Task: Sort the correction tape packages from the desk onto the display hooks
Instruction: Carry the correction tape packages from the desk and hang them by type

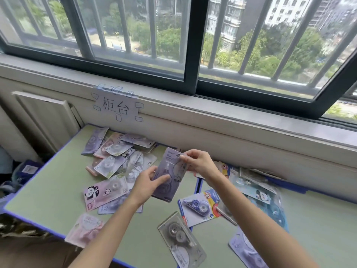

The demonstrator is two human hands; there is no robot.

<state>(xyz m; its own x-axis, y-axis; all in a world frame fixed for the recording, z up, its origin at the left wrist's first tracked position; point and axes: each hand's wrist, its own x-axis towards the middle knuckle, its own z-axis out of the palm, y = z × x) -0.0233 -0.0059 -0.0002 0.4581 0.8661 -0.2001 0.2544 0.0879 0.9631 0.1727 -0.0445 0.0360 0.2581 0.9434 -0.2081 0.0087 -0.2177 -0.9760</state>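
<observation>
Lilac carded package [167, 176], "36" printed, between both hands [199, 161]

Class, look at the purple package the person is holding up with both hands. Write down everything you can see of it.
The purple package is a flat printed card, with "36" near its top and a clear bubble over a round tape dispenser. It is held tilted above the green desk, not resting on it. The right hand pinches its top edge; the left hand grips its lower left side, thumb across the front. More packages lie scattered on the desk below.
</observation>
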